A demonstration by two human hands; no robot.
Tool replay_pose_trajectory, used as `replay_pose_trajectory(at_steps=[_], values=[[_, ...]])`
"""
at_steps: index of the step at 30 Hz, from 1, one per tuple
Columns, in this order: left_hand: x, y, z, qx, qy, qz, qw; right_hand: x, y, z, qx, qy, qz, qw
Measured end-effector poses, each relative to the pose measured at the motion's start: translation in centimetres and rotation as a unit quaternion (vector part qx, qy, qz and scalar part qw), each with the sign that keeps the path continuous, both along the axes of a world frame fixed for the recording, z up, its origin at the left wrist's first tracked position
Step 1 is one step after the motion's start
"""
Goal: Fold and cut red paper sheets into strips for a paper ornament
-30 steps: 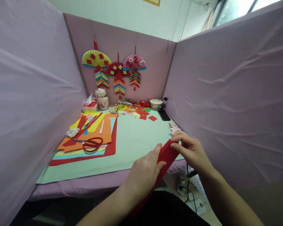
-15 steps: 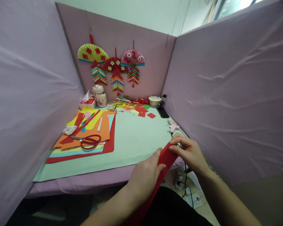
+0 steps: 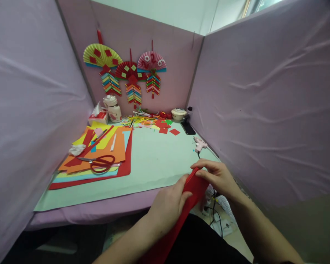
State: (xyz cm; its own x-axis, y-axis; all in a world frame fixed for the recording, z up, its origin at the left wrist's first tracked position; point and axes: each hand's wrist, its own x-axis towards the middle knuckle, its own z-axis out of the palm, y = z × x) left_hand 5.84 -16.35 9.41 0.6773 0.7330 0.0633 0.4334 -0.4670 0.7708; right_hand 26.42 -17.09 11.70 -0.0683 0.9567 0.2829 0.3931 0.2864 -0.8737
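Note:
A long sheet of red paper (image 3: 194, 192) slants from my lap up past the table's front edge, with a narrow fold along its upper end. My left hand (image 3: 170, 203) pinches the left part of that folded edge, thumb on the near face. At the upper right end of the fold, my right hand (image 3: 216, 178) grips the paper between thumb and fingers. The sheet's lower part runs down behind my left forearm, partly hidden. Beyond my right hand a pink glue gun (image 3: 200, 144) lies on the table.
Red-handled scissors (image 3: 102, 164) rest on stacked coloured paper (image 3: 128, 156) at the left. Paper scraps (image 3: 143, 120), a jug (image 3: 113, 110), a tissue box (image 3: 98, 118), a lidded bowl (image 3: 178, 114) and a phone (image 3: 187, 128) stand at the back. Paper fan ornaments (image 3: 130, 71) hang on the partition. Cables (image 3: 214, 211) dangle below right.
The view has shifted slightly. The red paper's near face now bulges and bends more, and my right hand has shifted a little left along the folded edge. Both hands keep hold.

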Motion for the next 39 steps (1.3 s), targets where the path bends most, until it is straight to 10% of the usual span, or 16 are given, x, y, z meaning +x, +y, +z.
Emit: replay_pose_trajectory(at_steps=[24,39], values=[[0.1,0.5,-0.4,-0.015,-0.059,-0.001,0.998,-0.3,0.4,0.9,-0.019,-0.027,0.004,0.999],[-3.7,1.9,-1.1,-0.107,-0.005,-0.033,0.994,4.5,2.0,0.8,0.011,0.083,-0.107,0.991]])
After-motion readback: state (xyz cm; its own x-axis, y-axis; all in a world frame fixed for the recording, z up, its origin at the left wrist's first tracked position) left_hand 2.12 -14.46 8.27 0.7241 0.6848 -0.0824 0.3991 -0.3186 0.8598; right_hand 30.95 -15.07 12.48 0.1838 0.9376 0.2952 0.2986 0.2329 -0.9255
